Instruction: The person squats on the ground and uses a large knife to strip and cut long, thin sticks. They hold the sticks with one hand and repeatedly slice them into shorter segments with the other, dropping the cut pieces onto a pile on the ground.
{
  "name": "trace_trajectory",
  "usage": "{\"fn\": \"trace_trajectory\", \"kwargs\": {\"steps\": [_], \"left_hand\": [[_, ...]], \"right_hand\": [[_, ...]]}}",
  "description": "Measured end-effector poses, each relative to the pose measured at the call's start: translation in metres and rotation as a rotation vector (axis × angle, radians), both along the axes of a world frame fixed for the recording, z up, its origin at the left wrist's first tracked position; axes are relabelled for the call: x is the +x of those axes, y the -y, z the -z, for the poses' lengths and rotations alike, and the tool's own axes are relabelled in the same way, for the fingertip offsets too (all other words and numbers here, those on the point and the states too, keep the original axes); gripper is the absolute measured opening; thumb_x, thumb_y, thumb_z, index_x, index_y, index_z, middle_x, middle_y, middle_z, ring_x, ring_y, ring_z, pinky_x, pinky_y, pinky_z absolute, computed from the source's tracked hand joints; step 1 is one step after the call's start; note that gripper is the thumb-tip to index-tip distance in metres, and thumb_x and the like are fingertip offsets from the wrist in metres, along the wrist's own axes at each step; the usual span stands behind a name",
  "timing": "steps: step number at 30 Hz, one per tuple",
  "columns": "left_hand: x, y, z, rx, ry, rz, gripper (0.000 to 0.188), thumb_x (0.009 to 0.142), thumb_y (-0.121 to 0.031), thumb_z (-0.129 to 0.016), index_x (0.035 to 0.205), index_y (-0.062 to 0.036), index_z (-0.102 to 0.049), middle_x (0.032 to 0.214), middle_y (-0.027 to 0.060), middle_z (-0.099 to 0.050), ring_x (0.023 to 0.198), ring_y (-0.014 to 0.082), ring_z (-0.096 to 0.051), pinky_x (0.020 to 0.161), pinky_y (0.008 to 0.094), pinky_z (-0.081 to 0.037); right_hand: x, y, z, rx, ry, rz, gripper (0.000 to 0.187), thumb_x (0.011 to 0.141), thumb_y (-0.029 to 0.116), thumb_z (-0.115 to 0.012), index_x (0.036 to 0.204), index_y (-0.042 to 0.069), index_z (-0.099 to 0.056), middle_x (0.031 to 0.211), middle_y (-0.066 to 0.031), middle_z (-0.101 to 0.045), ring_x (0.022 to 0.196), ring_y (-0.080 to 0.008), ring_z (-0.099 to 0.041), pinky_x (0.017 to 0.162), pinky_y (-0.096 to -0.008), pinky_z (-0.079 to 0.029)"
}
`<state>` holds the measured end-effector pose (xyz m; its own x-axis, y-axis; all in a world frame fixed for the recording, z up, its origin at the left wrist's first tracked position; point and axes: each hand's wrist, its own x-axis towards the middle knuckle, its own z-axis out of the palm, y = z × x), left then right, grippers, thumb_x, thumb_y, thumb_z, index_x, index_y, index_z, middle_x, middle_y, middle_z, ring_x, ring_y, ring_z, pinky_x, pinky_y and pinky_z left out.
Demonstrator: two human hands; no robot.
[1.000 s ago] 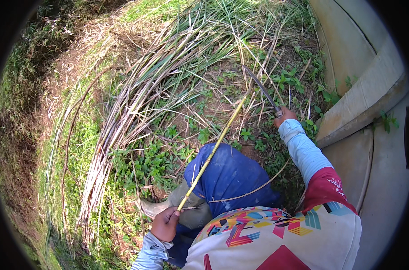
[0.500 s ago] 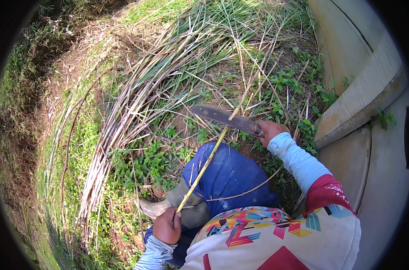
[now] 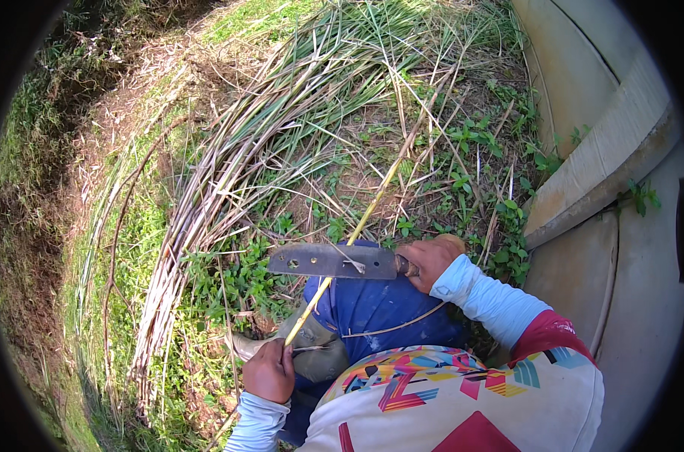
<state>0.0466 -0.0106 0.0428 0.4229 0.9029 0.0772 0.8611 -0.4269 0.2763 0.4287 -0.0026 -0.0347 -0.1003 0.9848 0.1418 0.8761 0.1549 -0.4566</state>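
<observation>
A long yellow cane stalk (image 3: 372, 206) runs slantwise from my left hand (image 3: 270, 370) up past my knee toward the far ground. The left fingers are closed round its near end. My right hand (image 3: 430, 261) grips the handle of a machete (image 3: 331, 261), its fingers wrapped round it. The dark, wide blade has several holes and lies across the stalk just above my blue-clad knee (image 3: 387, 297). A pale shred of leaf rests on the blade. The stalk's far end merges with dry leaves on the ground.
A large heap of cut stalks with green leaves (image 3: 229, 166) lies to the left and far side. A concrete wall with a slanted ledge (image 3: 606, 173) stands close on the right. A thin bent branch (image 3: 120, 226) lies at the left, and low weeds (image 3: 244, 271) grow around my legs.
The machete has come nearer along the stalk, from beyond my knee to above it, and my right hand with it. Yellow stalk now shows beyond the blade. My left hand has shifted slightly.
</observation>
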Motion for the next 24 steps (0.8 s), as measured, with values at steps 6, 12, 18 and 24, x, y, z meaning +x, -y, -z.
{"fn": "trace_trajectory", "kwargs": {"steps": [6, 12, 18, 24], "left_hand": [[-0.013, 0.01, -0.004, 0.045, -0.086, -0.032, 0.011, 0.092, -0.017, -0.066, 0.096, -0.0071, -0.066, 0.076, 0.0124, -0.065, 0.062, 0.0356, -0.064, 0.054, 0.0461, -0.05], [-0.017, 0.007, 0.002, 0.095, -0.017, -0.023, 0.011, 0.091, -0.017, -0.068, 0.095, -0.0064, -0.065, 0.077, 0.013, -0.065, 0.064, 0.036, -0.065, 0.056, 0.046, -0.051], [-0.005, 0.002, 0.007, 0.002, -0.087, -0.037, 0.013, 0.09, -0.016, -0.068, 0.096, -0.0065, -0.063, 0.082, 0.0141, -0.066, 0.067, 0.0375, -0.065, 0.058, 0.0472, -0.052], [-0.024, 0.009, 0.007, 0.039, -0.059, -0.022, 0.012, 0.088, -0.014, -0.069, 0.094, -0.0062, -0.063, 0.079, 0.0137, -0.062, 0.066, 0.0374, -0.063, 0.057, 0.0474, -0.05]], "right_hand": [[0.047, -0.041, 0.017, -0.107, 0.106, 0.211, 0.039, 0.078, 0.016, -0.073, 0.117, 0.015, -0.065, 0.099, -0.0143, -0.068, 0.095, -0.0379, -0.067, 0.082, -0.048, -0.053], [0.113, -0.058, 0.019, -0.298, -0.041, 0.777, 0.042, 0.081, 0.02, -0.075, 0.121, 0.015, -0.063, 0.109, -0.0152, -0.071, 0.103, -0.0408, -0.067, 0.092, -0.0484, -0.053], [0.015, -0.004, 0.004, -0.108, -0.095, 0.204, 0.039, 0.078, 0.022, -0.075, 0.115, 0.017, -0.064, 0.104, -0.0121, -0.071, 0.1, -0.0369, -0.068, 0.09, -0.047, -0.054], [0.02, -0.026, 0.025, -0.035, 0.014, 0.022, 0.035, 0.077, 0.016, -0.073, 0.11, 0.012, -0.064, 0.093, -0.012, -0.067, 0.094, -0.0391, -0.067, 0.084, -0.0481, -0.054]]}}
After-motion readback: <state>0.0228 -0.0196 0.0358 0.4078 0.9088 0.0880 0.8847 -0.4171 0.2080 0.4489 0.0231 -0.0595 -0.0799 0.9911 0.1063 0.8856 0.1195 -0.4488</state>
